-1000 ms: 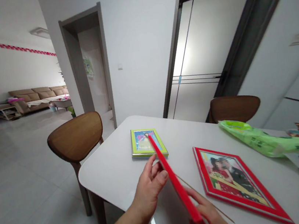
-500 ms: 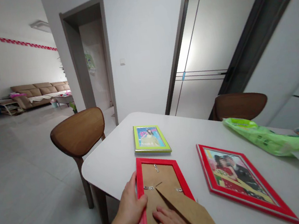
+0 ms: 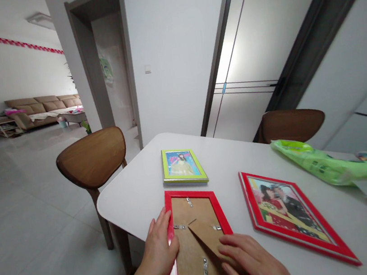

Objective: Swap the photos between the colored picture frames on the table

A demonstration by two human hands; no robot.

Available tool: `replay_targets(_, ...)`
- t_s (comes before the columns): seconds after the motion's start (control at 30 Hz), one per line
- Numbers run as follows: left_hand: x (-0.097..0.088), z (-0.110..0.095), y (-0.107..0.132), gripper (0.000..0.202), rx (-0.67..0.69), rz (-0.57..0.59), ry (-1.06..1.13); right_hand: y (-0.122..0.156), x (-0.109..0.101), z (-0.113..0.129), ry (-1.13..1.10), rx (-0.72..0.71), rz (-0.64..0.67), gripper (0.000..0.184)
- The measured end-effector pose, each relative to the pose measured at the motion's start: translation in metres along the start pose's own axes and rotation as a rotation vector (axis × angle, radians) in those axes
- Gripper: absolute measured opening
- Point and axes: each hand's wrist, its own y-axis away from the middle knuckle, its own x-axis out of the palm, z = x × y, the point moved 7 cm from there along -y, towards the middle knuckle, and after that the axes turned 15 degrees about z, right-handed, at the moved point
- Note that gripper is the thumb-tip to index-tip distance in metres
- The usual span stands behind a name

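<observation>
A red picture frame [image 3: 217, 203] lies face down at the table's near edge, its brown backing board and small metal clips in sight. My left hand [image 3: 159, 245] is closed on its left side, thumb over the rim. From the board a brown stand leg [image 3: 206, 236] is folded out at an angle. My right hand [image 3: 257, 259] curls over this leg and the frame's lower right side, hiding that part. Just beyond is a green picture frame [image 3: 202, 171], face up. To the right another red picture frame [image 3: 253, 212] lies face up, with a photo of two people.
The white table [image 3: 136, 192] has a rounded left corner. A green plastic bag [image 3: 341, 170] and other items cover its right end. Wooden chairs stand at the left [image 3: 94, 159] and the far side [image 3: 293, 124].
My right hand has moved from the middle of the backing board to the right, over the stand leg, uncovering a lower clip. My left hand stays on the frame. The view has shifted slightly.
</observation>
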Motion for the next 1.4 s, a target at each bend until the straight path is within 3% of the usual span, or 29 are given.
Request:
replay_targets(0.1, 0.001, -0.001, -0.001, 0.052, -0.014, 0.039, -0.053, -0.008, 0.004, -0.014, 0.064, 0.061, 0.169, 0.016)
replay_targets(0.27, 0.001, -0.001, -0.001, 0.053, -0.042, 0.061, -0.071, -0.011, 0.033, -0.031, 0.074, 0.230, 0.464, 0.020)
replay_targets(0.53, 0.000, -0.001, -0.001, 0.056, -0.030, 0.057, -0.055, -0.031, 0.031, -0.077, 0.148, 0.363, 0.347, 0.022)
replay_targets(0.73, -0.002, -0.004, -0.002, 0.056, -0.022, 0.067, -0.045, -0.040, 0.038, -0.087, 0.206, 0.394, 0.309, 0.024)
replay_targets(0.93, 0.000, -0.003, -0.003, 0.056, -0.008, 0.035, -0.034, -0.045, 0.039, -0.065, 0.281, 0.297, 0.235, 0.024)
replay_targets(1.13, 0.003, 0.001, -0.003, 0.054, 0.006, 0.006, -0.055, -0.080, 0.078, -0.019, 0.129, 0.115, 0.327, 0.017)
replay_targets(1.27, 0.004, 0.002, -0.002, 0.053, -0.003, 0.008, -0.062, -0.093, 0.093, -0.020, 0.140, 0.155, 0.329, 0.018)
replay_targets(1.4, 0.004, 0.002, -0.001, 0.056, -0.007, 0.011, -0.051, -0.096, 0.088, -0.036, 0.151, 0.174, 0.304, 0.016)
